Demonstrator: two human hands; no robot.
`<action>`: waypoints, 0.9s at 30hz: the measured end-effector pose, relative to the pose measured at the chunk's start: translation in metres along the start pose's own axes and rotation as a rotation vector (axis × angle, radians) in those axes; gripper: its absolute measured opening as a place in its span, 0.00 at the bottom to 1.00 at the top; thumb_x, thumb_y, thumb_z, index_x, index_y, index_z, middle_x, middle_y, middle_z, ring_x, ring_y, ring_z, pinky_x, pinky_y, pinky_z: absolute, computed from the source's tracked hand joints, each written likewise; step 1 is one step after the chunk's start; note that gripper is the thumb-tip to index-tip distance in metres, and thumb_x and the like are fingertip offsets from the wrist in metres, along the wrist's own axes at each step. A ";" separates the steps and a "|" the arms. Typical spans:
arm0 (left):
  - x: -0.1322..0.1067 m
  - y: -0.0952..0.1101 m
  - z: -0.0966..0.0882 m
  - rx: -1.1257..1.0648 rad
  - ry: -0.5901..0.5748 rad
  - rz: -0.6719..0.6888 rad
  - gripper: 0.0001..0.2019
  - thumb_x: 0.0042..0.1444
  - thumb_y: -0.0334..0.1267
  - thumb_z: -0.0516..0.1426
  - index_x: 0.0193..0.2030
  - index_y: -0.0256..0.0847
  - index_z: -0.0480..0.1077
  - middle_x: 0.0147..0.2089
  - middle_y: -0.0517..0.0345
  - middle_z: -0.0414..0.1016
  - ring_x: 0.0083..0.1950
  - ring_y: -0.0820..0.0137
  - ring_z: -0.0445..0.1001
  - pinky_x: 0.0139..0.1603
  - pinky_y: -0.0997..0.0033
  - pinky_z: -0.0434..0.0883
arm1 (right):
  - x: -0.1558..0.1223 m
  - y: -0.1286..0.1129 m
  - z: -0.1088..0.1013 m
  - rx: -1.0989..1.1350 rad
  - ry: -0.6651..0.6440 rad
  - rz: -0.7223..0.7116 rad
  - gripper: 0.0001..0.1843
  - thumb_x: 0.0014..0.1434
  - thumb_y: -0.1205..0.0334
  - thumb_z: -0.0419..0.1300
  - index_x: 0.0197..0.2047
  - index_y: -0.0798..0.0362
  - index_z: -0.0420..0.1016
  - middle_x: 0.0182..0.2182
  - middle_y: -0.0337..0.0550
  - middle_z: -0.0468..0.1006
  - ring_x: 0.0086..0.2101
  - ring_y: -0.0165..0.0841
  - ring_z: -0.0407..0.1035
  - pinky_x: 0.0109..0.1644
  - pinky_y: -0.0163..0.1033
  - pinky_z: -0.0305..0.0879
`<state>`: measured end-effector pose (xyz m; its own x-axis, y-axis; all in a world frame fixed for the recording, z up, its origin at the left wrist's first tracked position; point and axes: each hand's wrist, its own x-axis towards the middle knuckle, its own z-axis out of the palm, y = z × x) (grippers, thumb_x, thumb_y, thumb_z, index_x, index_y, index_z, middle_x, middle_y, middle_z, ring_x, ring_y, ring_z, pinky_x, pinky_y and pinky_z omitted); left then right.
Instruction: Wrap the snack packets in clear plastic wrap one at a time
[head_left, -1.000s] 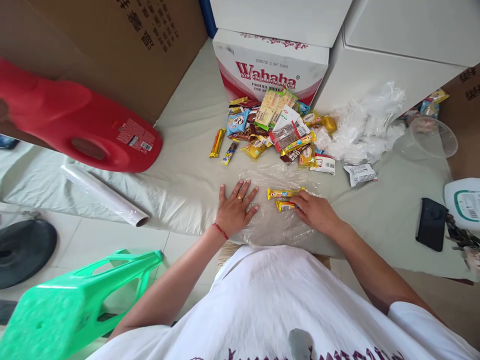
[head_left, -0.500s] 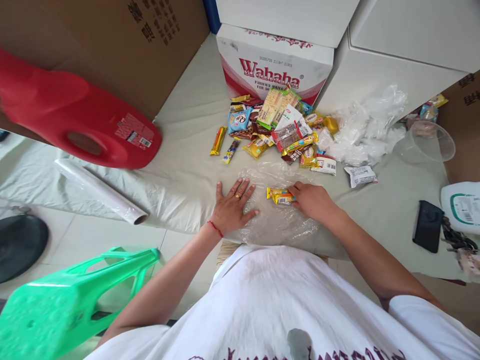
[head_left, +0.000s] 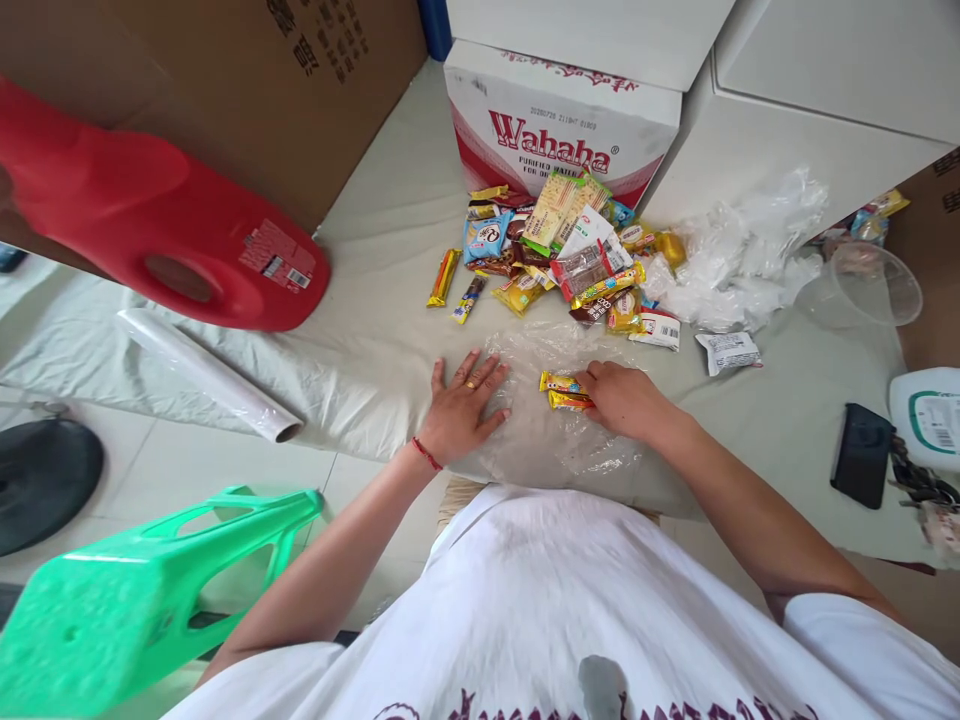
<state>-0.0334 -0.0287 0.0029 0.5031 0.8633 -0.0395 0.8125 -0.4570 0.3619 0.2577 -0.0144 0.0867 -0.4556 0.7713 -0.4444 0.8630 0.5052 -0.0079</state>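
Note:
My left hand (head_left: pixel 466 410) lies flat with its fingers spread, pressing the left edge of a sheet of clear plastic film (head_left: pixel 517 440) on the cloth. Toward the right of the film, my right hand (head_left: pixel 626 400) is closed around the right ends of two small yellow-wrapped snack bars (head_left: pixel 566 391). The bars lie side by side on the film, and my fingers hide their right ends. Beyond the film, a pile of wrapped snacks (head_left: pixel 525 290) rests against a white-and-red box (head_left: pixel 562 130). Two more narrow bars (head_left: pixel 444 278) sit left of the pile.
Crumpled clear plastic (head_left: pixel 742 265) and a transparent tub (head_left: pixel 862 290) lie to the right. A black phone (head_left: pixel 862 455) is near the right edge. On the left are a red jug (head_left: pixel 180 230), a film roll (head_left: pixel 210 375) and a green stool (head_left: pixel 97 600).
The lower bar under my right hand has turned, so its barcode face no longer shows. My left hand stays spread on the film's edge. The whole view has shifted slightly.

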 end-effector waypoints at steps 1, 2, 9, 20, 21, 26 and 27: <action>-0.001 -0.002 0.001 -0.007 0.007 0.000 0.33 0.69 0.55 0.51 0.77 0.50 0.56 0.79 0.47 0.56 0.81 0.47 0.48 0.76 0.27 0.31 | 0.000 0.000 0.001 0.002 0.008 -0.003 0.21 0.65 0.59 0.63 0.60 0.55 0.72 0.51 0.58 0.76 0.50 0.48 0.72 0.44 0.44 0.67; -0.002 -0.003 0.001 -0.014 0.009 0.000 0.31 0.69 0.54 0.51 0.76 0.51 0.59 0.78 0.49 0.58 0.81 0.47 0.49 0.76 0.27 0.32 | -0.001 0.000 0.003 0.008 0.015 -0.009 0.22 0.64 0.59 0.64 0.60 0.56 0.72 0.51 0.58 0.76 0.51 0.49 0.71 0.45 0.44 0.67; 0.001 -0.007 0.003 -0.129 0.131 -0.009 0.15 0.68 0.44 0.54 0.53 0.51 0.80 0.67 0.54 0.76 0.79 0.51 0.56 0.77 0.32 0.48 | -0.020 0.007 0.008 0.183 0.109 0.020 0.23 0.64 0.58 0.62 0.61 0.54 0.71 0.51 0.54 0.76 0.49 0.45 0.71 0.46 0.42 0.66; -0.021 0.034 -0.055 -1.096 0.293 -0.280 0.07 0.61 0.42 0.58 0.36 0.42 0.67 0.46 0.50 0.81 0.34 0.68 0.81 0.28 0.70 0.78 | -0.046 0.076 0.052 0.509 0.357 0.418 0.34 0.60 0.46 0.64 0.65 0.56 0.72 0.61 0.62 0.70 0.57 0.53 0.68 0.59 0.54 0.67; -0.020 0.039 -0.060 -1.141 0.309 -0.304 0.09 0.62 0.43 0.59 0.37 0.42 0.68 0.44 0.52 0.80 0.32 0.69 0.80 0.26 0.70 0.78 | -0.046 0.068 0.051 0.589 0.435 0.376 0.36 0.61 0.45 0.63 0.66 0.55 0.71 0.65 0.62 0.67 0.61 0.54 0.65 0.62 0.56 0.65; -0.002 0.090 -0.047 -0.923 0.532 -0.236 0.08 0.65 0.45 0.58 0.39 0.44 0.68 0.43 0.53 0.79 0.38 0.67 0.82 0.38 0.65 0.82 | -0.048 -0.024 0.038 1.518 0.460 0.060 0.48 0.63 0.28 0.52 0.78 0.42 0.48 0.71 0.52 0.63 0.61 0.45 0.70 0.57 0.51 0.73; 0.002 0.105 -0.039 -0.800 0.504 -0.139 0.07 0.66 0.44 0.57 0.40 0.44 0.70 0.44 0.51 0.80 0.44 0.64 0.82 0.44 0.62 0.82 | -0.048 -0.042 0.037 1.719 0.442 0.039 0.49 0.63 0.27 0.52 0.78 0.41 0.45 0.70 0.51 0.64 0.58 0.44 0.72 0.54 0.50 0.75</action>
<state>0.0413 -0.0664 0.0765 0.0797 0.9748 0.2085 0.3196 -0.2231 0.9209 0.2513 -0.0876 0.0751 -0.2002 0.9552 -0.2181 -0.0247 -0.2275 -0.9735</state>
